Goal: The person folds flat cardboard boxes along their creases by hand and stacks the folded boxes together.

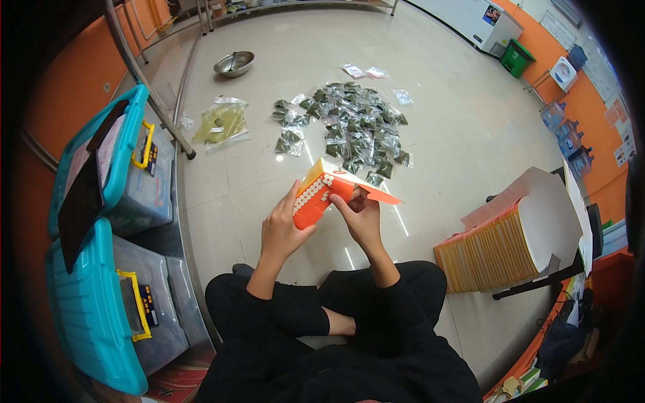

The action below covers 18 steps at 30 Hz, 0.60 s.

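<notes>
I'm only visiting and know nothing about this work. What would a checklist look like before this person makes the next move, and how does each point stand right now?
1. Left hand supporting the orange carton: ok, it grips one side.
2. Right hand on the carton: ok, it holds the end with the flap.
3. Flap tucked in: not ok, it sticks out.
4. Carton empty inside: cannot tell, its inside is hidden.
5. Small bags all in one heap: not ok, some lie apart from the main group.
6. Small bags sealed: cannot tell, too small to see.
</notes>
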Tool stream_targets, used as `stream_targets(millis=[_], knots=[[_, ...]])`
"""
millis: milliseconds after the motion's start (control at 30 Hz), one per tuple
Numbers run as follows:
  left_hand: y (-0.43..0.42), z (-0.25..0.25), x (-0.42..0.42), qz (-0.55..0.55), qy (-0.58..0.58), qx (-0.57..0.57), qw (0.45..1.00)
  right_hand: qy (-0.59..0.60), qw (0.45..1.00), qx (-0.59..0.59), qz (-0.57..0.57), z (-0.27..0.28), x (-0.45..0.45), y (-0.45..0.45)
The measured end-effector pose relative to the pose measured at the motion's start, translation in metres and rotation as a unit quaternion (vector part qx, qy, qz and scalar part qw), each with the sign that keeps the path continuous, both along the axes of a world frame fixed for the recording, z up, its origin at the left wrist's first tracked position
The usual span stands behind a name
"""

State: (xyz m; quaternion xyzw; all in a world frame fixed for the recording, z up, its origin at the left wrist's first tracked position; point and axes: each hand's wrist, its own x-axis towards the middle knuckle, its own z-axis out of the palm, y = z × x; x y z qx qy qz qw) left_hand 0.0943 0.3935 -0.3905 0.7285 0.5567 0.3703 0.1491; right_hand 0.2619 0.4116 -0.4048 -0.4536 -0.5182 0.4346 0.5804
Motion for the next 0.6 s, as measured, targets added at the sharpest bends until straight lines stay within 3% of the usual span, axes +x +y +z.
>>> stream_targets(millis=[267,367,433,500,600], knots=[[-0.001,-0.005,0.002,-0.016,-0.03,0.015,0.999,0.225,0.963,-0.104,0.108,0.008,-0.022,-0.011],[0.0,-0.006,0.003,-0.035,-0.063,0.02,0.997,0.237,0.959,-0.127,0.093,-0.003,-0.025,-0.011],[-0.002,-0.004,0.006,-0.045,-0.079,0.022,0.996,0.202,0.97,-0.105,0.079,-0.006,-0.023,-0.01],[-0.003,0.009,0.014,-0.032,-0.132,0.027,0.99,0.038,0.995,-0.076,0.057,0.004,-0.014,-0.013],[-0.007,0.044,0.032,-0.071,-0.2,0.043,0.976,0.048,0.998,0.022,0.043,0.028,0.004,-0.026]])
